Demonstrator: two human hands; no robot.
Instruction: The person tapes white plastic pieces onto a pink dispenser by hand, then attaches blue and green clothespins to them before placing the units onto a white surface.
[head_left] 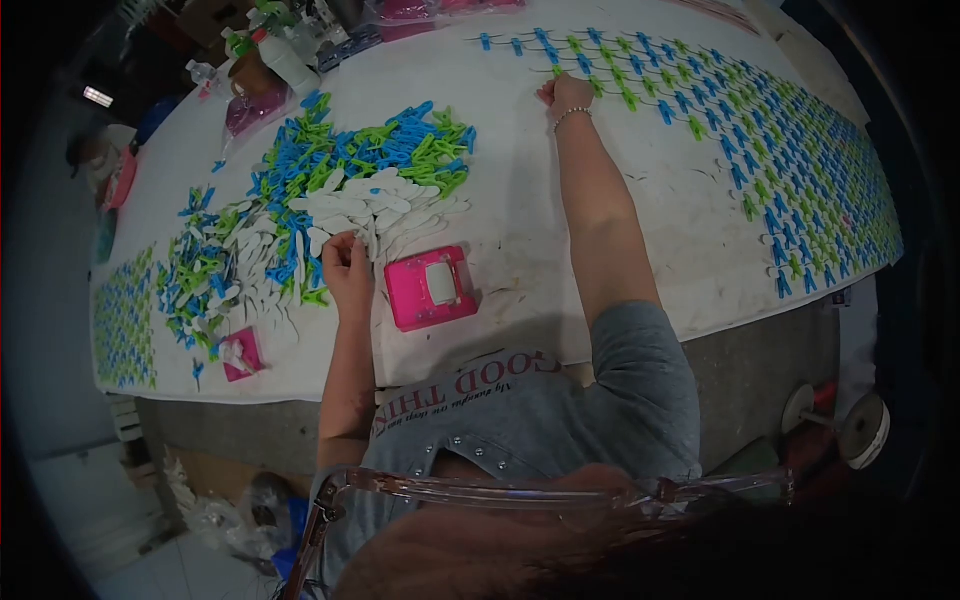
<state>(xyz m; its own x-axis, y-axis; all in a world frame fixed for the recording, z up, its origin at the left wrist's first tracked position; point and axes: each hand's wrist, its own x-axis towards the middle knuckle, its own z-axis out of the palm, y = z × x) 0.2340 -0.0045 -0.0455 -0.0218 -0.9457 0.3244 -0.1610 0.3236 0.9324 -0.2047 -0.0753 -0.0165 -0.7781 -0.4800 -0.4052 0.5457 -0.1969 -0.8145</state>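
My left hand [347, 268] is at the near edge of a heap of white, long flat pieces [345, 205], its thumb and fingers pinched together. What lies between those fingertips is too small to make out. My right hand [567, 93], with a beaded bracelet at the wrist, reaches to the far side of the table. Its fingers are curled closed beside the rows of blue and green clothespins [630, 95], and anything in them is hidden. A pink box with a white block [405, 297] sits to the right of my left hand.
Loose blue and green clothespins [350, 150] are heaped behind the white pieces. More clothespin rows [125, 320] lie at far left. A small pink holder [241, 354] is near the front edge; bottles [283, 62] stand at back left. Another person [100, 165] is at far left.
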